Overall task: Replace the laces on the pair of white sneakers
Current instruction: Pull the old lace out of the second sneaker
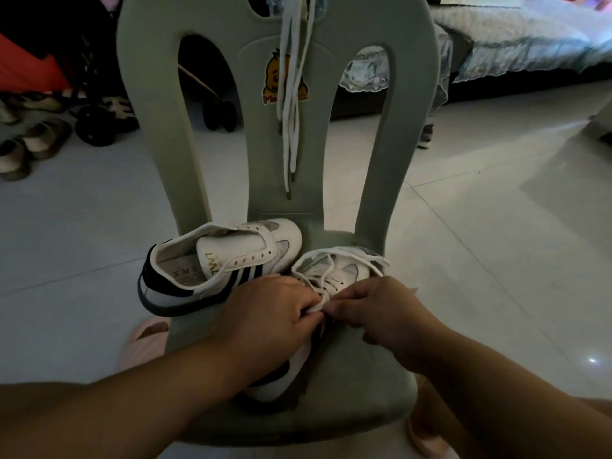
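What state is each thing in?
Left hand: pinching white lace.
Right hand: pinching same lace.
Near white sneaker: partly laced.
Far white black-striped sneaker: tipped on its side, eyelets empty.
Spare white laces: draped over grey-green plastic chair back.

A home bedroom: a bed (516, 38) with a frilled cover stands on the pale tiled floor (480, 226), worn shoes (29, 150) beside a stroller (99, 124), and a plastic chair (410, 134) bearing a duck sticker (275, 74).
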Action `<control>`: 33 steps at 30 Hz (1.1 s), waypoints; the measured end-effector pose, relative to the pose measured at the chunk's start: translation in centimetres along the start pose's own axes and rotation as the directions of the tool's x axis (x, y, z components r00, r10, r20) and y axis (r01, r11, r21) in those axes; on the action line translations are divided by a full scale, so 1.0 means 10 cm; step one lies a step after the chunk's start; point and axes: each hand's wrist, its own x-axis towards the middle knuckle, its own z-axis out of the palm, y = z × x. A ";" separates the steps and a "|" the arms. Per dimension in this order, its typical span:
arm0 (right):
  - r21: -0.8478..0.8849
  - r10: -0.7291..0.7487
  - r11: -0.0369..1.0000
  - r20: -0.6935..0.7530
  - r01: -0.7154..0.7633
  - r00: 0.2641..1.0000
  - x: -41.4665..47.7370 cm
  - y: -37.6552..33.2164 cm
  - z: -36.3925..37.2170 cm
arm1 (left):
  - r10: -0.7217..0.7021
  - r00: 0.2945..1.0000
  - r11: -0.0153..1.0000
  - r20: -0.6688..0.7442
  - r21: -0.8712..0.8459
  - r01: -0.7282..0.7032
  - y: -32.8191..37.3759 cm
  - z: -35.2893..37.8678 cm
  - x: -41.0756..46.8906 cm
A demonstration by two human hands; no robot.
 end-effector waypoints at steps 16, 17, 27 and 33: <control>0.143 0.086 0.987 -0.058 -0.077 0.995 0.12 -0.14 -0.13 | -0.068 0.996 0.998 0.058 0.011 0.067 0.04 0.03 -0.03; 0.159 0.111 0.982 -0.074 -0.099 0.991 0.13 -0.16 -0.19 | -0.070 0.995 0.998 0.073 0.005 0.070 0.05 0.03 -0.03; -0.660 -0.481 0.531 0.280 0.530 0.831 0.14 0.01 -0.24 | 0.037 0.999 0.999 -0.034 0.005 -0.037 0.03 0.07 0.01; -0.653 -0.625 0.490 0.199 0.578 0.755 0.17 0.09 -0.23 | -0.040 0.999 0.998 -0.024 -0.059 0.038 0.04 0.06 0.00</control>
